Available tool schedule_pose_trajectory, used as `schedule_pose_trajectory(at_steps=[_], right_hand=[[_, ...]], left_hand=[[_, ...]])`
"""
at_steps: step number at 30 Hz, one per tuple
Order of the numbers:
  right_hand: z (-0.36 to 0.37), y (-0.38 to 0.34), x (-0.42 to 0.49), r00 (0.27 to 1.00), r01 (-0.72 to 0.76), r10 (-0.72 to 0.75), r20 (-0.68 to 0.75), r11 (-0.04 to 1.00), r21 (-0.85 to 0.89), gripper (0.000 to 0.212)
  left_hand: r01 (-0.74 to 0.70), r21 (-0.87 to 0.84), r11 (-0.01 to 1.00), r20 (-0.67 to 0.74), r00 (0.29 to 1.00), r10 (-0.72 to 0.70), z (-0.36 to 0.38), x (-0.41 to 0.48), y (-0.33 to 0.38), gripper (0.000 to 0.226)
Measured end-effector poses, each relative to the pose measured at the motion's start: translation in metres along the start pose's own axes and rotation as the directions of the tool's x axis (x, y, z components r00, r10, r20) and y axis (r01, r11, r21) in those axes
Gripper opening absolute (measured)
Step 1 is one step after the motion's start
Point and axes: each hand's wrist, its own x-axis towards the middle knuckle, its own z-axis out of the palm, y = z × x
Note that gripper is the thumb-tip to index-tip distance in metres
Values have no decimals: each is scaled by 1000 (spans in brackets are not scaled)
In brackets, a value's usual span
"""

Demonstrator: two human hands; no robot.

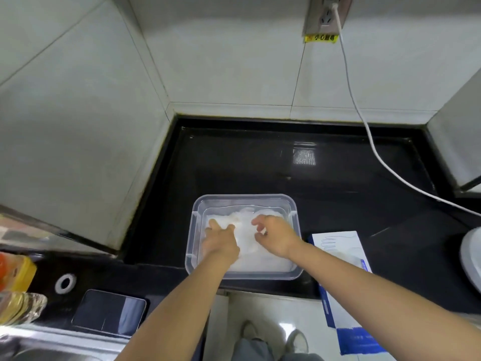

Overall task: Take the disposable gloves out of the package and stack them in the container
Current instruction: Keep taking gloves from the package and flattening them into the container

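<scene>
Gloves (244,220) already pile in the container (293,204) — your left hand (221,242) presses them flat-fingered, your right hand (276,237) curls its fingers (260,221), grip unclear; the package (338,247) may hold more.

A dark phone (109,312) lies on the black table (247,162) near the steel sink (39,347); a white cable (364,123) trails from the wall socket (328,14).

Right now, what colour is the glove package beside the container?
The glove package is white on top with blue edges; the head view shows it best.
</scene>
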Motion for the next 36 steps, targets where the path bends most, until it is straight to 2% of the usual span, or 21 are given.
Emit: schedule_pose_trajectory(at_steps=[3,5,9,11,13,15,18,20,22,24,27,30,33,36], right_hand=[[-23,1,-14,958,92,-60,-279,990,103,19],[-42,12,-27,917,69,-18,-398,991,115,14],[-69,57,-52,873,-53,97,-479,993,105,13],[-75,76,-61,882,-144,176,-438,984,106,22],[-76,96,-69,913,-295,290,-288,955,27,39],[-76,111,-79,913,-391,389,-119,920,10,50],[-78,123,-95,898,-440,430,93,871,218,48],[-78,127,-103,895,-441,415,166,880,177,36],[-71,137,-102,912,-396,386,139,916,57,22],[-65,149,-100,927,-375,373,32,925,59,21],[-63,160,-100,915,-344,390,-106,890,299,26],[-71,157,-105,923,-210,345,-172,824,526,28],[-85,143,-111,932,-35,279,-231,703,711,28],[-98,128,-115,932,42,257,-256,625,780,35]], left_hand=[[-7,-77,997,-276,961,-14,-14,-14,22,45],[-102,-156,983,-394,918,33,-24,-24,43,35],[-360,-242,901,-450,865,225,-38,-53,92,22],[-479,-264,837,-464,824,325,-34,-69,116,17],[-531,-259,807,-432,811,395,-19,-80,139,11],[-501,-275,821,-335,850,406,0,-86,156,12],[-387,-272,881,-167,920,353,20,-87,169,29],[-352,-221,910,-33,935,353,30,-84,175,38],[-341,-198,919,93,927,364,39,-82,179,45],[-342,-211,915,158,912,378,48,-80,181,50],[-348,-227,909,176,904,390,57,-78,181,59],[-374,-179,910,157,902,402,60,-78,182,65],[-380,-185,906,138,903,407,59,-78,184,57],[-383,-254,888,106,902,419,54,-76,183,41]])
